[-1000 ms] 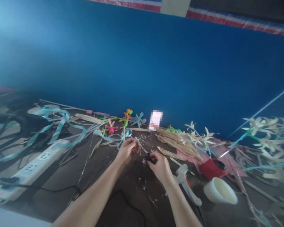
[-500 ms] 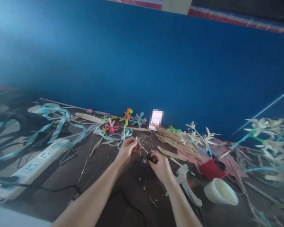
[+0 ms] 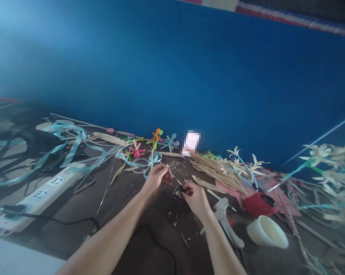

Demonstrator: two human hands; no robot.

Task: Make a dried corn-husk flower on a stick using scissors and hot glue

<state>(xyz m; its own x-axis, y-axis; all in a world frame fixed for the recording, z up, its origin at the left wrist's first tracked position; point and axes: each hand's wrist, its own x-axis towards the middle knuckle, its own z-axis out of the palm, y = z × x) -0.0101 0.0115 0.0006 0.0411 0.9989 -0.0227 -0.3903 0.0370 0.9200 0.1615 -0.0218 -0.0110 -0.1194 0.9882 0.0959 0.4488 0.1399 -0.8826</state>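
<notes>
My right hand [image 3: 193, 194] is closed around the dark handles of a small pair of scissors [image 3: 176, 181], whose metal blades point up and left. Their tip reaches the fingers of my left hand [image 3: 156, 179], which pinch a narrow pale strip [image 3: 152, 158]. One end of that strip stands up above the left hand; the part between the fingers is hidden. Small pale clippings [image 3: 175, 224] lie scattered on the dark tabletop below the hands. Thin dark wires [image 3: 117, 202] fan out beside my left forearm.
At right are a glue gun [image 3: 225, 221], a white cup [image 3: 267, 232], a red tape dispenser [image 3: 260, 206], dried husks [image 3: 215, 172] and pale husk flowers [image 3: 251, 168]. A power strip [image 3: 43, 194] and light-blue ribbon [image 3: 75, 141] lie left. Colourful fuzzy figures [image 3: 155, 138] line the blue wall [image 3: 172, 76].
The view has tilted slightly. Both hands stay almost in the same place, with the scissors still against the left fingers.
</notes>
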